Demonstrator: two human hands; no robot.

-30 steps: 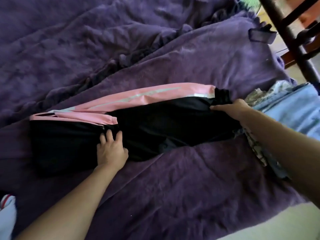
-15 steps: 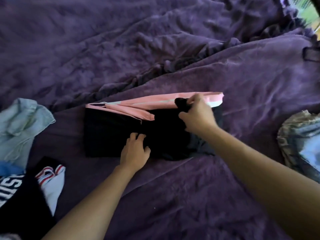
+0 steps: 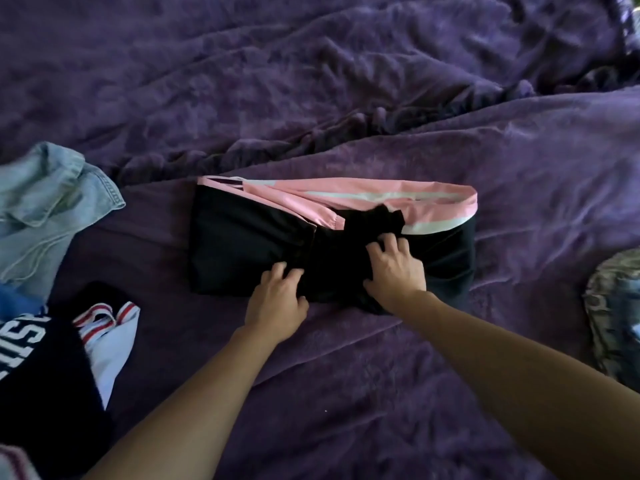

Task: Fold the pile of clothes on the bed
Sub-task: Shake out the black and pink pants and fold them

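Track pants (image 3: 242,251), black with a pink and white band along the far edge: lying crosswise in the middle of the purple blanket (image 3: 346,98), now doubled over on themselves. A second ago stretched out long, right end reaching toward the right side of the bed. Half a second ago that end lifted and carried leftward. Now laid down over the middle, bunched black cuff resting against the pink band. Roughly half the earlier length.

Left hand (image 3: 278,299) pressing on the near edge at the middle, fingers spread and slightly bent, nothing pinched. Right hand (image 3: 394,268) just to its right on the folded-over layer, fingers splayed apart, tips pushing into the cloth, no longer gripping the end.

Judged from this: first fold across the length made, smoothing under way. Folded end rumpled and askew, so worth squaring before any further fold, otherwise a lumpy packet. Probably one more fold left for this piece.

Further out: pale denim garment (image 3: 45,202) crumpled at the far left. Nearer on the left, dark jersey (image 3: 34,358) with white lettering and a white piece with red stripes (image 3: 110,334), both unfolded. Patterned grey garment (image 3: 609,306) at the right edge, partly out of view; folded or not, cannot tell. Much of the pile yet to do.
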